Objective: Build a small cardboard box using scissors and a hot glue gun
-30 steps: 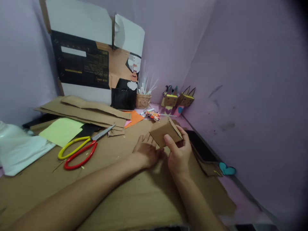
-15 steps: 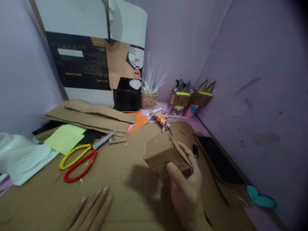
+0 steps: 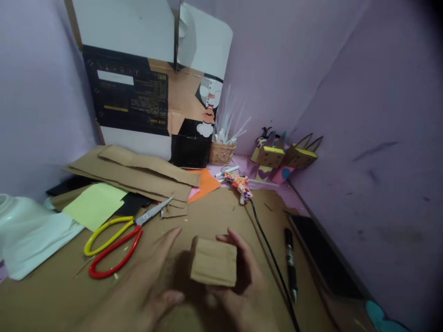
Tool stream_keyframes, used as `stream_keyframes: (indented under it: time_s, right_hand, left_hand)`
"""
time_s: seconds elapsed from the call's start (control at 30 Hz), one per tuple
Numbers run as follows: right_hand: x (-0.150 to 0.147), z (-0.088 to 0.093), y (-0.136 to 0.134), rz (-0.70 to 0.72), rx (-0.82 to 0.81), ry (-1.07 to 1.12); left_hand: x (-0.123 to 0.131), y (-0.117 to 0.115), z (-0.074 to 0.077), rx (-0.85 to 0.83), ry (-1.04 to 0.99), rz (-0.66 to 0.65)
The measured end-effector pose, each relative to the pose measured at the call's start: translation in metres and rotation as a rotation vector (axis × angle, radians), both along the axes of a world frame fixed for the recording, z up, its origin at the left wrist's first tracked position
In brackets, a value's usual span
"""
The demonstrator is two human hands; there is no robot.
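A small cardboard box [image 3: 213, 263] is held above the cardboard-covered table, one flat face turned up toward me. My right hand [image 3: 244, 281] grips it from the right, fingers behind and thumb at the near side. Just left of the box is my left hand [image 3: 152, 276], slightly blurred, with thumb and fingers apart and not touching it. Scissors [image 3: 136, 223] with one yellow and one red handle lie to the left of my left hand, blades pointing away. To the right of my right hand rests a black pen [image 3: 290, 265].
A patterned glue gun [image 3: 240, 183] lies ahead, its black cable running toward me. Cardboard strips [image 3: 138, 173] and green paper [image 3: 95, 205] are at left. A dark flat device [image 3: 327, 253] lies along the right wall. Cardboard figures [image 3: 272, 156] and a basket of sticks [image 3: 222, 152] stand behind.
My right hand has brought the box lower and nearer, turning it. My left hand has risen from the table and moved right, beside the box. The view has shifted slightly.
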State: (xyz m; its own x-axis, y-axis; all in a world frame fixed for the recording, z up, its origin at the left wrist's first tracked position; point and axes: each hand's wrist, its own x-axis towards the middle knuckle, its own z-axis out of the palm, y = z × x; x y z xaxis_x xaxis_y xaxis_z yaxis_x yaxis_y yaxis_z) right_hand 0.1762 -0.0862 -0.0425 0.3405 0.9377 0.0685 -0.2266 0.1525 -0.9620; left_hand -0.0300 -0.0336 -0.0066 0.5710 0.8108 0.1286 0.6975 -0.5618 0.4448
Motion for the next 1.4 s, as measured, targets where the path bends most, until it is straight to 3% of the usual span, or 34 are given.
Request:
stream_keyframes:
  time_s: [0.13,0.23,0.4,0.57,0.67,0.77,0.83,0.93,1.07,1.2,1.3,1.4]
  right_hand:
    - [0.007,0.001,0.008,0.154,-0.045,-0.168]
    - [0.011,0.008,0.014,0.232,-0.090,-0.163]
    - [0.011,0.008,0.021,0.186,-0.051,-0.256]
    - [0.010,0.002,0.017,0.155,-0.001,-0.350]
    - [0.007,0.005,0.015,0.138,0.072,-0.210]
    - [0.004,0.010,0.013,0.214,0.062,-0.081]
    - [0.004,0.011,0.012,0.175,0.059,-0.143]
    - [0.008,0.009,0.015,0.074,0.115,-0.217]
    - [0.009,0.000,0.025,0.154,0.164,-0.231]
    - [0.006,-0.011,0.027,0.138,0.083,-0.375]
    - [0.007,-0.013,0.023,0.145,0.077,-0.234]
    - [0.010,-0.010,0.027,-0.006,0.056,-0.035]
  left_hand:
    - [0.048,0.025,0.001,-0.420,-0.242,-0.040]
    - [0.055,0.031,-0.015,-0.502,-0.329,-0.022]
    - [0.046,0.034,-0.032,-0.380,-0.342,-0.034]
    - [0.050,0.034,-0.023,-0.315,-0.378,-0.050]
    - [0.054,0.025,-0.017,-0.075,-0.372,-0.024]
    - [0.058,0.010,-0.017,0.199,-0.340,-0.047]
    - [0.059,0.003,-0.018,0.243,-0.353,-0.122]
    - [0.055,0.002,-0.020,0.070,-0.464,-0.182]
    - [0.048,0.019,-0.016,-0.337,-0.596,-0.151]
    - [0.044,0.031,-0.014,-0.374,-0.600,-0.061]
    - [0.045,0.035,-0.016,-0.549,-0.801,-0.050]
    - [0.055,0.044,-0.017,-0.670,-1.085,0.109]
